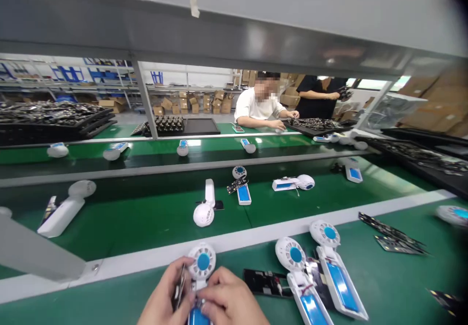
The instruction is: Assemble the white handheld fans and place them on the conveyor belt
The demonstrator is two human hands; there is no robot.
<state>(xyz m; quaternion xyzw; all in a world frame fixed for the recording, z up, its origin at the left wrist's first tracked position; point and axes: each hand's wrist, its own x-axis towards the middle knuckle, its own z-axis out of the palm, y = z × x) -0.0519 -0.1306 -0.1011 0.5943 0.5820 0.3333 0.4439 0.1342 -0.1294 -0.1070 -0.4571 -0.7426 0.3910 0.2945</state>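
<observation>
Between my hands at the front edge is a white handheld fan [203, 262] with a blue round centre and a blue battery in its open handle. My left hand [168, 293] is closed around the fan's left side, with a circuit board [179, 286] standing on edge by its fingers. The fingertips of my right hand [230, 298] are pinched together at the fan's neck; whatever small part they grip is hidden. Just right of my hands lie a second open fan [295, 255] and a third open fan [340, 278], with a black board [266, 282] beside them.
Loose circuit boards [397, 242] lie on the right. Beyond a white rail [256, 237], several fans sit on the green belt [146, 227]. A grey post [36, 252] rises at left; a shelf [234, 18] hangs overhead. Two people [258, 108] work across the line.
</observation>
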